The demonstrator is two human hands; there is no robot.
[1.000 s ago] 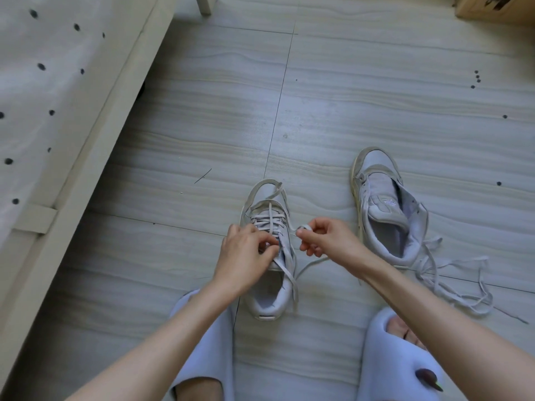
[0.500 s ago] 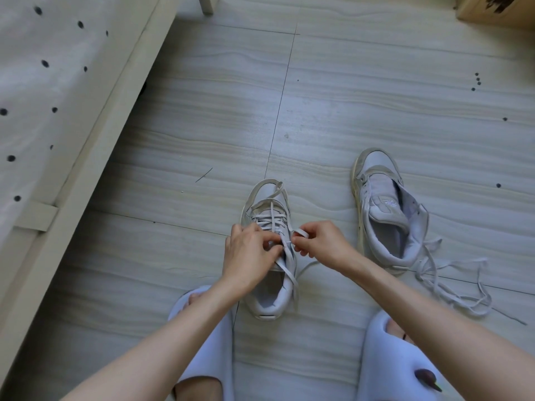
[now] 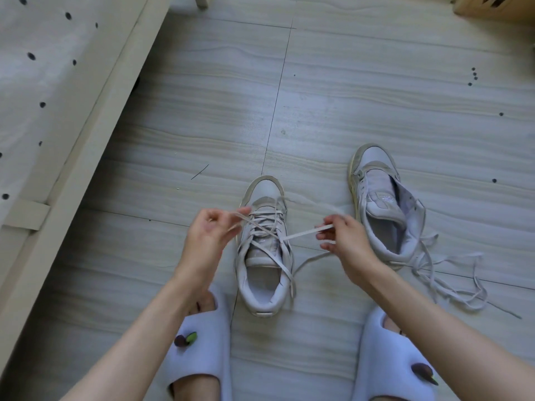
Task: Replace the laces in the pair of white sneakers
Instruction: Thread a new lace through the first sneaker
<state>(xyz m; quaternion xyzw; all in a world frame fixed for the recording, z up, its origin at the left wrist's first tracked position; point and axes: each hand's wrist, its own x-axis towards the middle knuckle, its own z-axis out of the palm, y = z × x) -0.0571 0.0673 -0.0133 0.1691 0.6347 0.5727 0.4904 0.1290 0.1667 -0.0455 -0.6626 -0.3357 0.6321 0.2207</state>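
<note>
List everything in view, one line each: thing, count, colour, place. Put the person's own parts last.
laced sneaker: 1, white, on the floor in the middle, between the hands
lace: 1, white, threaded through the laced sneaker, both ends pulled out sideways
unlaced sneaker: 1, white, on the floor to the right, tongue open
loose lace: white, count unclear, tangled on the floor right of the unlaced sneaker
floor: 1, pale grey wood-grain tiles
bed frame: 1, cream, left edge
mattress: 1, white with dark dots, upper left
box: 1, tan, top right corner
slippers: 2, pale lilac, on the feet at the bottom
left hand: 1, pinches a lace end
right hand: 1, pinches the other end
</note>
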